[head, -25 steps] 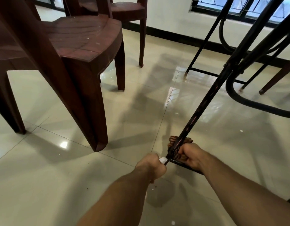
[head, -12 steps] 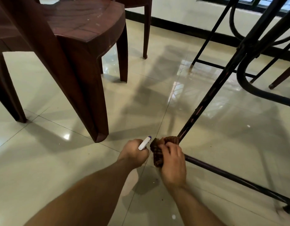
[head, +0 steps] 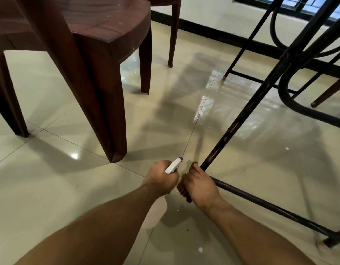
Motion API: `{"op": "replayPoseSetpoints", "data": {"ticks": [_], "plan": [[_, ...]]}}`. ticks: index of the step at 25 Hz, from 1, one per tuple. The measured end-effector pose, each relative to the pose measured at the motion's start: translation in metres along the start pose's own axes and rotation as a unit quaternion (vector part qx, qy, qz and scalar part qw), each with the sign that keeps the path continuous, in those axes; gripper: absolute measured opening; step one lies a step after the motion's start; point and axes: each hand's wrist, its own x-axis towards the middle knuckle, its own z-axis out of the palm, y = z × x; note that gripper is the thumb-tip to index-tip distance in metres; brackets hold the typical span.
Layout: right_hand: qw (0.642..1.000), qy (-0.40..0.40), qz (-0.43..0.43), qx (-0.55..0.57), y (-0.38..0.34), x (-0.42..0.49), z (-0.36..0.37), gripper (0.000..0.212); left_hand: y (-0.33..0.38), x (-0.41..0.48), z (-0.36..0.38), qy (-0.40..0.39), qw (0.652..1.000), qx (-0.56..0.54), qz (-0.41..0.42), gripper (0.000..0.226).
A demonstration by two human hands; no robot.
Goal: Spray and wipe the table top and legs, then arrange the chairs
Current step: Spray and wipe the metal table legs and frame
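Note:
I am low by the floor under the table. A thin dark metal table leg [head: 247,111] slants down to the tiles, joining a low horizontal bar [head: 270,205] at its foot. My right hand [head: 200,185] presses a brown cloth [head: 182,188] against the base of that leg. My left hand [head: 161,178] sits just left of it, closed around a white spray bottle [head: 174,165] with a purple nozzle tip; the bottle's body is hidden under my arm.
A dark brown plastic chair [head: 88,54] stands close on the left, its front leg near my left hand. A second chair leg [head: 173,35] is behind it. Curved black table frame tubes [head: 291,104] and another chair leg [head: 327,94] fill the right. Glossy tiles [head: 50,188] lie below.
My right hand slid the cloth from the slanted leg down to its foot by the floor bar. My left hand let go of the leg area and now shows the spray bottle.

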Motion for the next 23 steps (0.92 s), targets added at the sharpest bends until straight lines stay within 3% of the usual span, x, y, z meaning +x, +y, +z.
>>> {"op": "replayPoseSetpoints", "data": {"ticks": [5, 8, 11, 14, 17, 18, 21, 23], "plan": [[0.999, 0.039, -0.006, 0.007, 0.033, -0.011, -0.011, 0.055, 0.001, -0.003, 0.008, -0.004, 0.999, 0.034, 0.012, 0.016], [0.994, 0.102, 0.031, 0.013, 0.064, -0.017, -0.023, 0.061, 0.003, 0.000, 0.010, -0.021, 0.999, 0.023, -0.013, 0.013], [0.989, 0.150, -0.005, -0.017, 0.108, -0.031, -0.025, 0.065, 0.010, -0.002, 0.012, -0.018, 1.000, 0.016, -0.018, 0.014], [0.979, 0.190, 0.065, 0.025, 0.131, -0.043, -0.030, 0.080, 0.022, 0.000, 0.011, -0.022, 1.000, 0.009, -0.014, 0.014], [0.981, 0.185, -0.056, 0.008, 0.124, -0.046, -0.018, 0.077, 0.044, 0.003, 0.012, -0.026, 1.000, 0.009, -0.003, 0.012], [0.978, 0.201, -0.051, 0.007, 0.128, -0.044, -0.017, 0.078, 0.052, 0.005, 0.012, -0.021, 1.000, 0.012, 0.007, 0.012], [0.961, 0.250, 0.106, 0.057, 0.153, -0.046, -0.033, 0.090, 0.077, 0.015, 0.008, -0.006, 0.999, -0.032, 0.034, 0.011], [0.961, 0.249, 0.106, 0.049, 0.146, -0.052, -0.030, 0.090, 0.094, 0.018, 0.005, -0.001, 0.998, -0.051, 0.043, 0.012]]}}
